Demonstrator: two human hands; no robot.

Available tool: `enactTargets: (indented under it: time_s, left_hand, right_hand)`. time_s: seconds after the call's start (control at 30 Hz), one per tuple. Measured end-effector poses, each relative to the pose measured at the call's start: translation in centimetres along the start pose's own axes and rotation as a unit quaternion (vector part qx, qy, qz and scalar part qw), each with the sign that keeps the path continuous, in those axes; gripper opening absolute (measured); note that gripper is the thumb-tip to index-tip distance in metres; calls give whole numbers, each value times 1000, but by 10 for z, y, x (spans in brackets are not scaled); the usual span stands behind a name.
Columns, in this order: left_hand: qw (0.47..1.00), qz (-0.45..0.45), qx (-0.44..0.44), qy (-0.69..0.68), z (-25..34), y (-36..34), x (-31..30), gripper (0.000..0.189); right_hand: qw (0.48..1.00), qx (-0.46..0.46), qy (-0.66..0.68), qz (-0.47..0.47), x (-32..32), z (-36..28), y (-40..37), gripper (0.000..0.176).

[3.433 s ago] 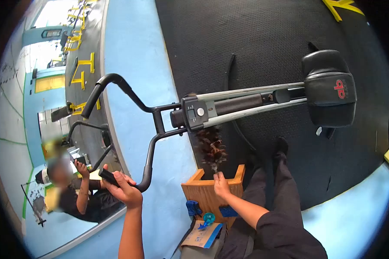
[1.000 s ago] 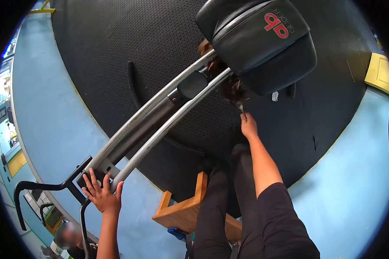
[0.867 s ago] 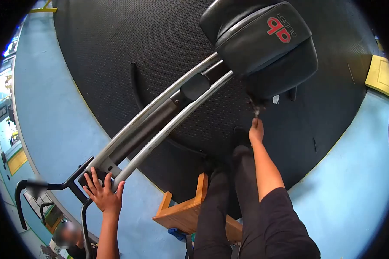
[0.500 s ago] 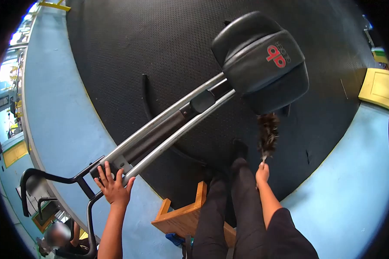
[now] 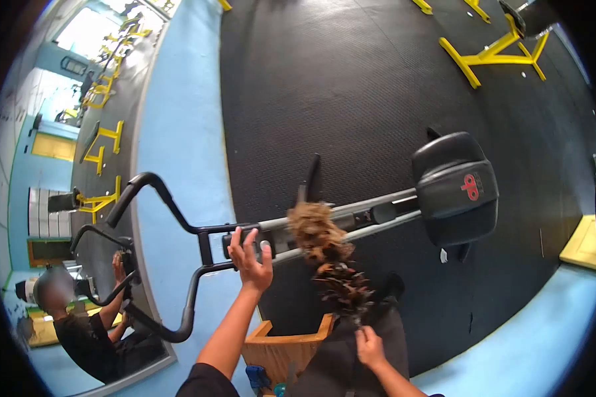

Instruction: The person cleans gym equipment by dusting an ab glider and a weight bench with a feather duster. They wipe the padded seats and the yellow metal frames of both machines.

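Note:
An exercise machine with twin silver rails lies across the view. Its black padded seat with red lettering is at the right, and its curved black handlebar is at the left. My left hand rests at the handlebar end of the rails, fingers spread over the black end piece. In my right hand, closed around the handle, is a feather duster of brown and tan feathers. The duster points up and to the left, its fluffy tip overlapping the middle of the rails in this view.
A wooden stool or bench stands close by my legs, blue item beside it. Black textured matting borders light blue floor. A wall mirror at the left reflects a person and yellow gym equipment. A yellow-framed bench stands farther off.
The feather duster has swung from beneath the seat leftward to the middle of the rails. My left hand stays at the handlebar end. The view has turned, bringing more mirror into sight.

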State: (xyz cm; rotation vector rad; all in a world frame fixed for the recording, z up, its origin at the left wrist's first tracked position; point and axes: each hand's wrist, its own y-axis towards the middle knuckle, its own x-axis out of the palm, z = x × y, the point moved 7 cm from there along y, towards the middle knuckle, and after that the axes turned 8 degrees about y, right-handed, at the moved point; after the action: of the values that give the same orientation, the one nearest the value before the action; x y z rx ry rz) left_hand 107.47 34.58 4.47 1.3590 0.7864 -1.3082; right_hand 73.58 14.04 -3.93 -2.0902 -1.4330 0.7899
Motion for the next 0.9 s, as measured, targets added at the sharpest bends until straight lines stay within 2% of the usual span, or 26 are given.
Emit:
enactTargets:
  time_s: [0.07, 0.1, 0.13, 0.2, 0.23, 0.3, 0.4, 0.43, 0.47, 0.53, 0.57, 0.6, 0.67, 0.7, 0.73, 0.77, 0.8, 0.83, 0.9]
  left_hand:
    - [978, 54, -132, -150, -46, -5, 5, 47]
    - [913, 39, -261, -311, -66, -10, 16, 46]
    - [826, -22, -358, -435, -87, -21, 38, 56]
    - [626, -130, -426, -640, -89, -34, 62, 70]
    - [625, -129, -426, -641, -89, -35, 60, 70]
    - [578, -189, -398, -687, -72, -35, 58, 78]
    - [559, -189, -372, -717, -64, -34, 53, 78]
    - [596, -171, -367, -693, -73, -38, 60, 74]
    - [595, -172, -369, -693, -74, -44, 65, 74]
    - [661, -160, -375, -631, -81, -49, 76, 68]
    - [683, -121, -408, -594, -109, -63, 104, 63]
    - [681, -124, -407, -595, -106, -63, 101, 63]
    - [611, -173, -438, -636, -84, -60, 84, 68]
    - [596, -175, -359, -697, -61, -41, 62, 76]
    - [595, -175, -359, -698, -62, -43, 63, 76]
    - [626, -163, -344, -681, -66, -42, 62, 78]
    - [656, -153, -328, -662, -67, -41, 61, 80]
    - [670, -144, -319, -654, -66, -42, 61, 79]
    - [659, -165, -330, -656, -63, -47, 62, 79]
  right_hand:
    - [998, -22, 33, -46, 49, -30, 3, 25]
    - [996, -39, 44, -64, 78, -28, 6, 24]
    - [995, -67, 56, -47, 99, -40, 8, 23]
    - [998, -49, 33, -32, 135, -40, 12, 23]
    - [997, -72, 24, -30, 153, -34, 12, 23]
    - [991, -119, 35, -47, 171, -28, 0, 23]
    - [995, -88, 48, -12, 162, -9, 4, 28]
    - [996, -59, 52, 33, 152, -3, 8, 28]
    - [997, -57, 50, 33, 149, 4, 7, 28]
    - [998, -33, 48, 20, 148, 13, 10, 28]
    - [998, -51, 2, -34, 150, 9, 2, 27]
    - [998, -50, 1, -31, 147, 11, 0, 27]
    - [990, -125, 15, -61, 144, 2, -4, 27]
    - [990, -125, 14, -61, 146, 3, 0, 27]
    - [997, -75, 17, -22, 147, 10, 9, 27]
    - [999, -26, 20, 18, 146, 17, 15, 27]
    - [999, -25, 21, 21, 148, 15, 16, 27]
    - [997, -71, 18, -22, 157, 7, 14, 26]
    - [987, -129, 24, -95, 161, -17, 11, 26]
